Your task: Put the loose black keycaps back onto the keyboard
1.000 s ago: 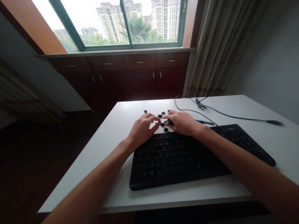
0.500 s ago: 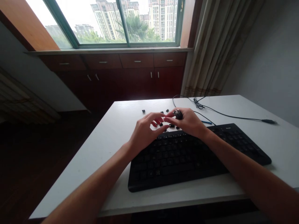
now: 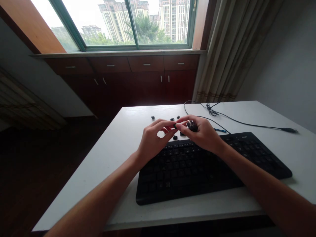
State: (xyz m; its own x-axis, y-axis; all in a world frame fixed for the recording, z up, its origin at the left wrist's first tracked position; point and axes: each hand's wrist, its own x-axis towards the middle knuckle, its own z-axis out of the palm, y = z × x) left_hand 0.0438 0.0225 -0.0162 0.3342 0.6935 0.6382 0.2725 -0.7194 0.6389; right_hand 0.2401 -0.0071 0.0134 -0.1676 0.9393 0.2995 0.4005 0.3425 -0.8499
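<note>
My left hand pinches a small black keycap between thumb and fingers, over the back edge of the black keyboard. The thumb and index fingertip of my right hand meet the same keycap from the other side. Tucked in my right palm is a small dark tool with a metal end; its exact kind is hard to make out. Loose keycaps lie on the table behind the keyboard, one keycap just below my fingers and another keycap farther left. Part of the keyboard is hidden by my right forearm.
The keyboard stands on a white table. A black cable runs across its right side to a plug. A thin blue stick-like thing lies behind the keyboard. Beyond are cabinets, a window and a curtain.
My fingertips have come together, and the keycap between them now shows. The right hand has shifted slightly, with the dark tool still in its palm. The view has moved a little.
</note>
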